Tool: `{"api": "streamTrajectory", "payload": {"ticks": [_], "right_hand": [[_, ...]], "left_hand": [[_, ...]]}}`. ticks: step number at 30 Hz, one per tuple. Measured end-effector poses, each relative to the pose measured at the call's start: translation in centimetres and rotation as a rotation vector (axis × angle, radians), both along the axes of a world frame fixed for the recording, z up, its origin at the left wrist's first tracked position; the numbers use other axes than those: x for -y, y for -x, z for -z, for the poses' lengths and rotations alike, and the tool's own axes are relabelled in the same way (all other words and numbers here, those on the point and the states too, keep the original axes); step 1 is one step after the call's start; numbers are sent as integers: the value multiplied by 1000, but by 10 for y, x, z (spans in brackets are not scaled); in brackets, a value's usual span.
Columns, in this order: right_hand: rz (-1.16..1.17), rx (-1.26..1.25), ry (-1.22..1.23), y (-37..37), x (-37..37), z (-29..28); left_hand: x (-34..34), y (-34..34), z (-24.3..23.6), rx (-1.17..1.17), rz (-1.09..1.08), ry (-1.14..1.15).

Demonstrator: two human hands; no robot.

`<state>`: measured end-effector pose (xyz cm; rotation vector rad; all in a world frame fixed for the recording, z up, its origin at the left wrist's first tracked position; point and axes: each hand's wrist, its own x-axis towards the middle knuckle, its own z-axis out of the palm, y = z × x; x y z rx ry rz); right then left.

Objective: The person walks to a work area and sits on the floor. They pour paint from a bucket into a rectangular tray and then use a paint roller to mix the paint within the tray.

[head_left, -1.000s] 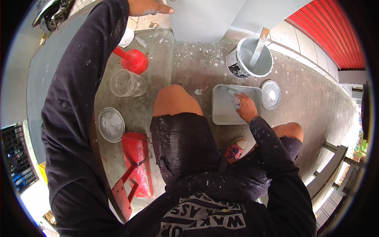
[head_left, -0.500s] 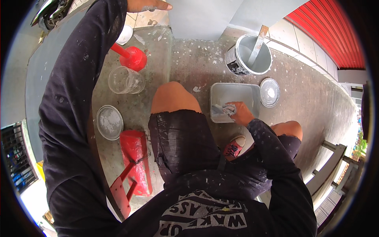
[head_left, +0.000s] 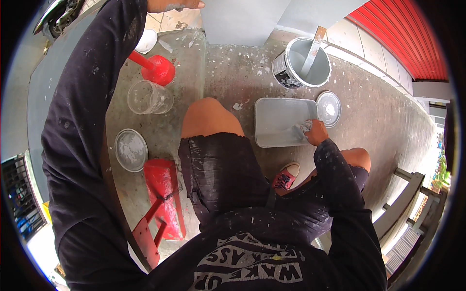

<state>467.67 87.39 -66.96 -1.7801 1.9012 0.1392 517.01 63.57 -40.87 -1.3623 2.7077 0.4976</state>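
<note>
The gray tray sits on the paint-spotted floor, right of the middle, just beyond a red sneaker, with a thin pale gray coat over its bottom. The right hand is at the tray's right end, near side, its fingers curled and smeared with whitish paint; a pale patch shows at the fingertips, but I cannot tell whether they grip something or are only coated. The left hand is at the far edge of the view, left of the gray pillar, with a finger stretched out to the right and gray smears on it; the hand is cut off, so I cannot tell whether it holds anything. A round lid lies just beside the tray's right end. Beyond the tray is a bucket, with a flat stick leaning in it against the far rim. On the left, from far to near, are a white disc, a red rounded piece with a rod, a clear tub, a gray lid and a red metal piece.
</note>
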Motion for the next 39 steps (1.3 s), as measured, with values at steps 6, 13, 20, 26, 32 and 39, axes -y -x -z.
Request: {"api": "streamTrajectory", "payload": {"ticks": [6, 13, 20, 26, 32, 39], "right_hand": [[104, -70, 128, -10, 4, -25], [75, -223, 106, -10, -9, 0], [13, -10, -5, -43, -23, 21], [68, 301, 117, -96, -33, -9], [-31, 356, 268, -100, -38, -19], [-51, 298, 108, -91, -31, -9]], "left_hand": [[-5, 6, -4, 48, -49, 28], [-5, 3, -3, 56, -69, 18], [-3, 6, -3, 37, -68, -31], [-3, 2, -1, 30, -74, -37], [-9, 6, -8, 26, -34, -14], [0, 2, 1, -19, -26, -37]]}}
